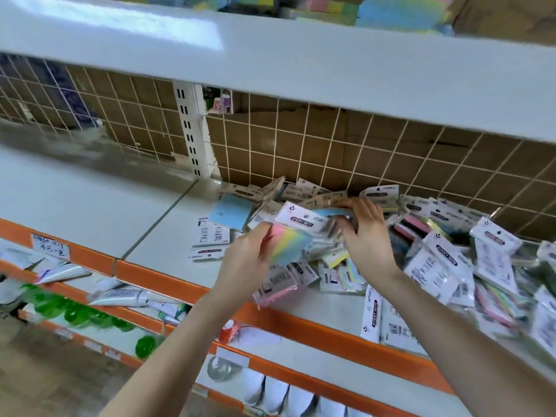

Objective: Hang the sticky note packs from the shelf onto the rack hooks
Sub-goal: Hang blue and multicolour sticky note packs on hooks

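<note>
Two hands work over the shelf [99, 203]: the left hand [246, 260] grips a rainbow sticky note pack [288, 245], the right hand [367, 233] pinches a white-carded pack [304, 219] above the heaped packs [451, 260].
</note>
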